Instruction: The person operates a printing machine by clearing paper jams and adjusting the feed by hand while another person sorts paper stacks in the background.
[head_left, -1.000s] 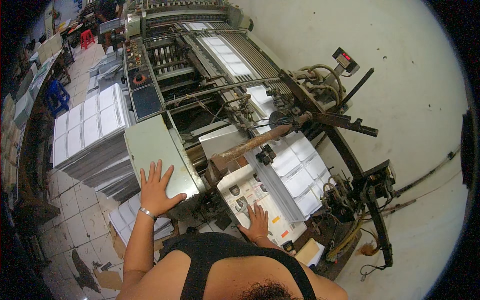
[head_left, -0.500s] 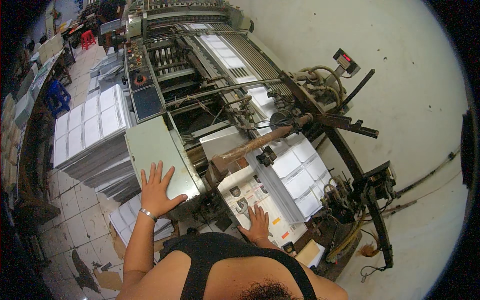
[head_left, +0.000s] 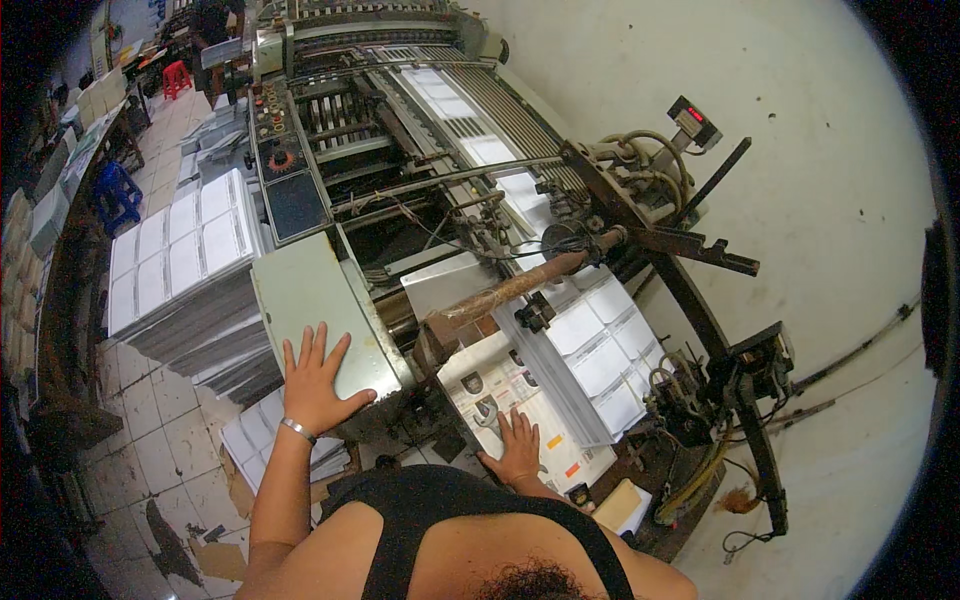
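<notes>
My left hand point(head_left: 318, 392) lies with fingers spread on the near end of a pale green metal cover point(head_left: 312, 290) of a large paper-feeding machine; a metal band circles that wrist. On a printed sheet point(head_left: 497, 370) spread over a board, my right hand point(head_left: 517, 447) rests with its fingers apart, holding nothing. A grey wrench-like tool point(head_left: 487, 412) lies just beside its fingertips. Right of this hand stands a stack of printed white sheets point(head_left: 603, 345) in the machine's feeder. Single sheets point(head_left: 447, 103) lie along the slatted conveyor further off.
A tall pile of printed paper point(head_left: 185, 235) stands left of the machine, with a lower pile point(head_left: 262, 435) on the tiled floor. A control panel point(head_left: 280, 160) runs along the machine's side. Metal arms point(head_left: 690, 305) and hoses jut out at right. Blue point(head_left: 118, 193) and red point(head_left: 176, 78) stools stand far left.
Sheets on the conveyor have shifted along it. Both of my hands stay where they were.
</notes>
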